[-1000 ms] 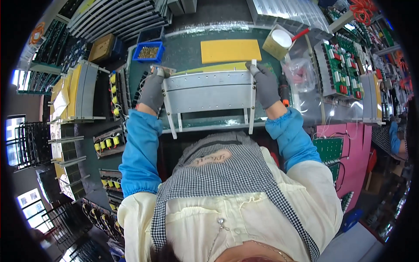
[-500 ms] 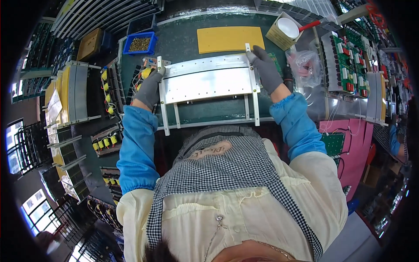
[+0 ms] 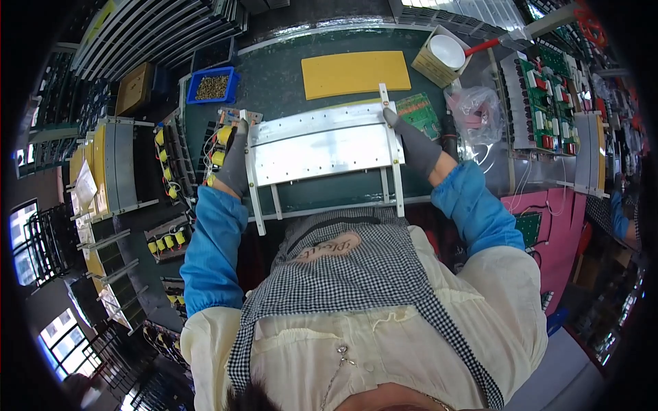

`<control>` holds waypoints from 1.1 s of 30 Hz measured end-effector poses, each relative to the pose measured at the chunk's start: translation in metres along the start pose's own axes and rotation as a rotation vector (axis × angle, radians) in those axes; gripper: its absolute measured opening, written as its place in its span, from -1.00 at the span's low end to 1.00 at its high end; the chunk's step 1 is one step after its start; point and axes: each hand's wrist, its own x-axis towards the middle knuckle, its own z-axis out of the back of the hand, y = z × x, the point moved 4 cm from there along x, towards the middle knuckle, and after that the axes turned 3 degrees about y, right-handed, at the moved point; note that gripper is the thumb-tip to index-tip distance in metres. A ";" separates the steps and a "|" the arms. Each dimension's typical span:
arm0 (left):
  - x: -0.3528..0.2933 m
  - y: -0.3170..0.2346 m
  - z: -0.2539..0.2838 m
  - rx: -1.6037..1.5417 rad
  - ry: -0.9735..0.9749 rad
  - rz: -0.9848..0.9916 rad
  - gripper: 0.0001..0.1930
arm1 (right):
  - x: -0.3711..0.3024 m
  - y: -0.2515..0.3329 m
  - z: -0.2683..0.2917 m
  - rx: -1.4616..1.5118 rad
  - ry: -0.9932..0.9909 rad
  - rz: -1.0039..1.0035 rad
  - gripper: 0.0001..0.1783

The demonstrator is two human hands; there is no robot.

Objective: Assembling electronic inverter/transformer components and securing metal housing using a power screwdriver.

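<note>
A silvery metal panel (image 3: 319,145) with small holes spans the space between my hands, a pale metal rail across each end. My left hand (image 3: 236,163), in a grey glove, grips the left rail from its outer side, with the thumb up along it. On the opposite side my right hand (image 3: 417,145), also gloved in grey, closes on the right rail, its fingers partly hidden behind the metal. The panel tilts slightly, its right end farther from me. Below its near edge, legs of the rails show. Beyond it lies a yellow sheet (image 3: 356,74).
A blue bin (image 3: 234,86) of small brass-coloured parts stands far left. A green circuit board (image 3: 419,115) lies beyond my right hand, near a plastic bag (image 3: 476,113) and a box with a white tub (image 3: 447,53). Assemblies with yellow coils (image 3: 164,161) line the left.
Both hands have drawn the metal panel toward me, and its left end has dipped nearer. More of the green circuit board shows behind it. The whole view has shifted slightly.
</note>
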 end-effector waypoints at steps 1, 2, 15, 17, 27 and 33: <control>-0.005 0.001 -0.006 0.000 0.003 -0.003 -0.31 | -0.003 -0.005 0.003 -0.003 0.001 0.003 -0.28; -0.013 0.003 -0.011 0.094 -0.038 -0.030 -0.30 | -0.006 -0.010 0.010 -0.129 -0.052 0.036 -0.26; -0.102 0.011 -0.024 0.307 0.030 -0.292 -0.04 | -0.079 -0.010 -0.028 -0.367 -0.083 0.123 -0.15; -0.113 0.012 -0.020 0.349 -0.005 -0.348 0.01 | -0.089 -0.011 -0.036 -0.435 -0.107 0.197 -0.12; -0.107 0.031 0.057 0.802 0.039 -0.950 -0.38 | -0.048 0.024 -0.029 -1.586 0.213 0.815 -0.17; -0.098 0.058 0.035 0.660 -0.022 -0.729 -0.01 | -0.035 0.023 -0.020 -1.610 0.285 0.970 -0.54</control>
